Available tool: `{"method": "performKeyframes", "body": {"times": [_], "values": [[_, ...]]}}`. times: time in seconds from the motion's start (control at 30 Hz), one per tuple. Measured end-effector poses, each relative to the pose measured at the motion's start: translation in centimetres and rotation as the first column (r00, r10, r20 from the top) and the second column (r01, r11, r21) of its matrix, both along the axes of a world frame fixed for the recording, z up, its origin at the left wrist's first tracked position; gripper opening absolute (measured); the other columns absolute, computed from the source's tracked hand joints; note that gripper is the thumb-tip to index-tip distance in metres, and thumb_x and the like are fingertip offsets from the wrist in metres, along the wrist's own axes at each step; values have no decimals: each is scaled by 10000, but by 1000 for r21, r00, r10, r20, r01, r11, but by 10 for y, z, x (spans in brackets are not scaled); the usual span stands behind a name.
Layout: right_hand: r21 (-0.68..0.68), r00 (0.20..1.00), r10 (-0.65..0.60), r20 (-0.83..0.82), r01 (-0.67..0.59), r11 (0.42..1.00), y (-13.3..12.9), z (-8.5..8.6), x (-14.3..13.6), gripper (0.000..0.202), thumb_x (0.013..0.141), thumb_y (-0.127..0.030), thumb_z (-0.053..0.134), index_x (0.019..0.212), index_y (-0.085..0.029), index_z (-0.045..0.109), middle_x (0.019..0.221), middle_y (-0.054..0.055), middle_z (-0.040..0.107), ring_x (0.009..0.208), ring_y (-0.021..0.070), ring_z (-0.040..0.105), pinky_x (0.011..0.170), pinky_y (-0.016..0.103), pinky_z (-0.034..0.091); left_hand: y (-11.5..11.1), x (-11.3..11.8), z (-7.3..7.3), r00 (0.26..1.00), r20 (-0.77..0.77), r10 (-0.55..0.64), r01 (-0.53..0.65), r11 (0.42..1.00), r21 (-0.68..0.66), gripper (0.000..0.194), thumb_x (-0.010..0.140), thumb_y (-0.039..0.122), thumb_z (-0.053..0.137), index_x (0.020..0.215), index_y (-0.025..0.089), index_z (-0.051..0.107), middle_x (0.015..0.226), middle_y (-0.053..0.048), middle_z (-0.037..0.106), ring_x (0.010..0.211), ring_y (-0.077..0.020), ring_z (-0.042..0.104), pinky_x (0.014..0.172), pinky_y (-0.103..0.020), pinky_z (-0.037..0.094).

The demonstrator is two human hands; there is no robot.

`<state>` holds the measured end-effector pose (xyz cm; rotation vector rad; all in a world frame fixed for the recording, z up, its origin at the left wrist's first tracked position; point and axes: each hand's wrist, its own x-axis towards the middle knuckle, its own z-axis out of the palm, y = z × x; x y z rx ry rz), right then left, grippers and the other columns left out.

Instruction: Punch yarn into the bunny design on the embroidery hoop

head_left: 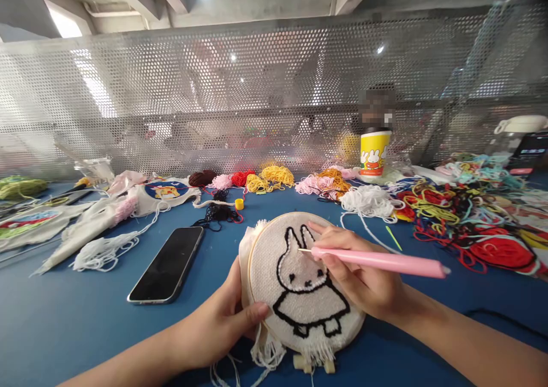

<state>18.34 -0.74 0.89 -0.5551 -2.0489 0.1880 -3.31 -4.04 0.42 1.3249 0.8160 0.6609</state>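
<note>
A round embroidery hoop [253, 278] with cream cloth stands tilted towards me, its wooden screw at the bottom. On the cloth is a rabbit figure [311, 307] outlined in black yarn, with white stitches along the inside of its head. My left hand [240, 307] grips the hoop's lower left rim, thumb in front and fingers hidden behind. Between the fingers of my right hand [363, 273] is a pink punch needle [381, 259]. Its metal tip points left, at the rabbit's head below the ears; whether it touches the cloth I cannot tell.
A black phone [166, 266] lies left of the hoop. White yarn [371, 201] and a tangled multicoloured yarn pile [479, 221] lie to the right. A yellow rabbit cup [374, 154] stands before the perforated metal screen [257, 84]. Other embroidered cloths [166, 196] lie at the left.
</note>
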Motion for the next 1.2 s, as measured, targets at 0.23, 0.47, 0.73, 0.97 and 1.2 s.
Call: {"method": "performKeyframes", "body": {"times": [0.23,0.47,0.73,0.97,1.2], "values": [[-79,993,58,-102,-66,995,3,-7,2,142,803,-145,387,930,-199,419,776,21,498,785,136,525,906,457,356,0,0,-2,999,37,-21,21,1000,-3,724,797,290,462,1285,253,-71,1154,-83,424,939,-185,476,738,-286,450],[-114,997,40,-66,-48,992,3,-9,5,153,802,-163,393,945,-215,409,808,37,507,880,172,512,884,445,375,2,-2,-3,1000,7,-17,17,999,49,721,796,297,463,1291,206,-54,1260,-108,343,1033,-210,426,857,-335,391],[-6,1000,-5,-17,5,1000,1,-3,1,141,800,-138,404,924,-195,438,755,20,535,813,138,541,888,390,405,0,-2,-2,1000,3,-19,19,999,50,746,793,320,462,1293,245,-86,1235,-95,365,1004,-207,436,789,-304,436],[231,994,-64,89,42,972,2,4,-6,128,758,-78,415,846,-162,454,685,19,552,736,122,546,904,363,406,0,-1,0,1000,-5,-12,13,998,57,765,781,341,474,1299,250,-82,1246,-86,343,1075,-228,376,838,-303,400],[333,982,-96,162,37,942,1,3,-8,147,717,-41,476,829,-135,470,621,15,525,589,105,488,882,405,419,-2,-2,-3,1000,16,4,-5,998,68,730,779,325,478,1310,254,-17,1253,-71,363,1058,-231,400,895,-342,343]]}}
